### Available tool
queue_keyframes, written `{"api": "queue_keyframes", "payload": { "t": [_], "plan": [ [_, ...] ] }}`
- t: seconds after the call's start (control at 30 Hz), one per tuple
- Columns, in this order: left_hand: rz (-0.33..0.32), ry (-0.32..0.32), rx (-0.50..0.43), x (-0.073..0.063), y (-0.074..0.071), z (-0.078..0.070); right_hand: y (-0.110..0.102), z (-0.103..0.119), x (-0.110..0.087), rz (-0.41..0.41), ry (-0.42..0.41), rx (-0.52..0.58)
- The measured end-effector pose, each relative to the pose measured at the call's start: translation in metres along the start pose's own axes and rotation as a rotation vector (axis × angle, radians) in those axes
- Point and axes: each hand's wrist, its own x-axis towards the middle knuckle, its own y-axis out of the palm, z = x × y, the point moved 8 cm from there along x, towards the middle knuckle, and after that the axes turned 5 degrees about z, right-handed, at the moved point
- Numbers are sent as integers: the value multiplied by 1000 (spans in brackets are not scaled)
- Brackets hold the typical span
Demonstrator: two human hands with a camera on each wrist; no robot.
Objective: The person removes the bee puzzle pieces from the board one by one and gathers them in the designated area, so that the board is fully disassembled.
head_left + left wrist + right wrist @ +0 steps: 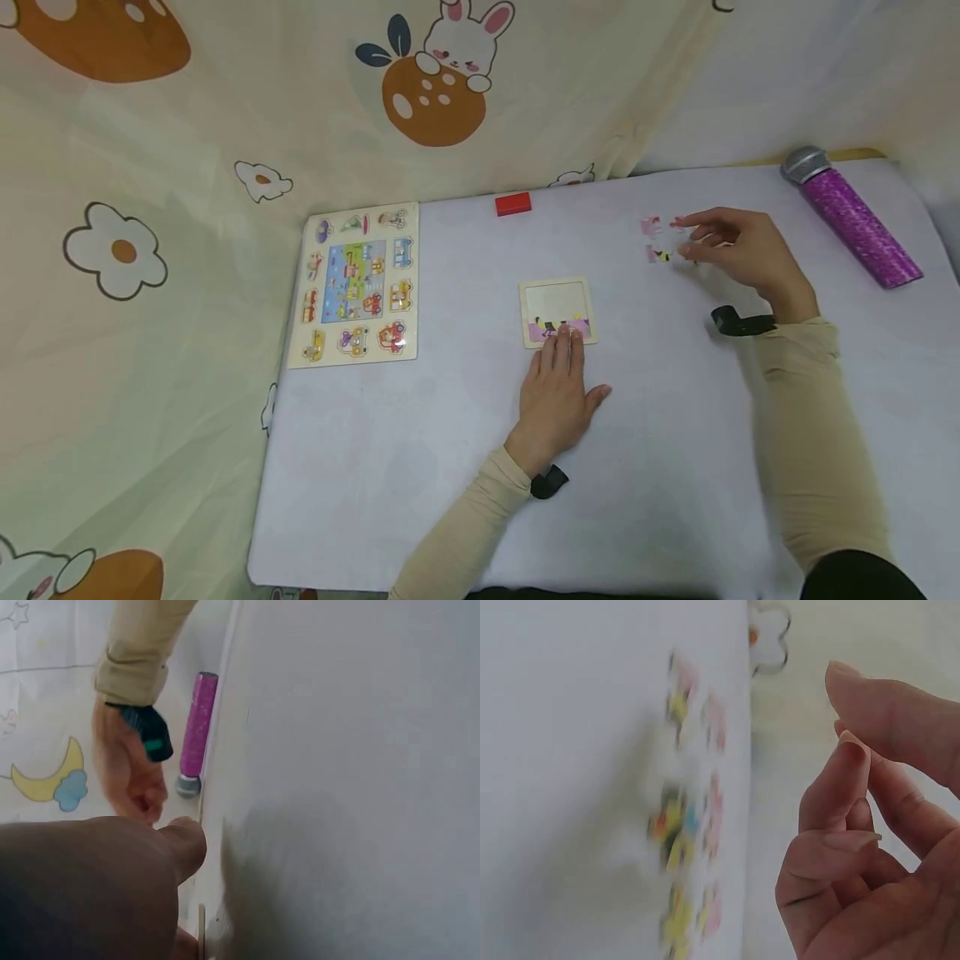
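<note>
A small square puzzle board [557, 282] with a pale raised rim lies mid-table, with pink, yellow and black pieces along its near side. My left hand [553, 400] rests on that near edge, fingers straight and thumb spread. In the left wrist view the left hand [97, 877] hides most of the board. My right hand [738, 250] hovers at loose jigsaw pieces [662, 255] to the right. Its fingers are loosely bent, and in the right wrist view nothing shows between the thumb and index finger of the right hand [877, 825]. Several blurred puzzle pieces [676, 825] lie beside it.
A larger wooden picture puzzle [408, 346] with vehicle pieces lies at the left. At the back edge sits a red block [513, 204]. A glittery purple microphone [862, 221] lies at the far right. Printed cloth [300, 100] hangs behind the table.
</note>
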Motion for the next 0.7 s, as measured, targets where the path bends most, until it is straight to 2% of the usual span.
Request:
{"api": "queue_keyframes", "payload": {
  "t": [0.2, 0.33, 0.53, 0.7],
  "plan": [
    [26, 0, 30, -4, 4, -5, 41, 38, 5, 78, -138, -36],
    [40, -2, 46, -6, 6, -4, 78, 60, 11, 191, -219, -46],
    [44, 2, 45, -7, 7, -4, 132, 86, 17, 362, -294, -94],
    [57, 6, 41, -8, 9, -5, 165, 98, 16, 456, -339, -118]
  ]
}}
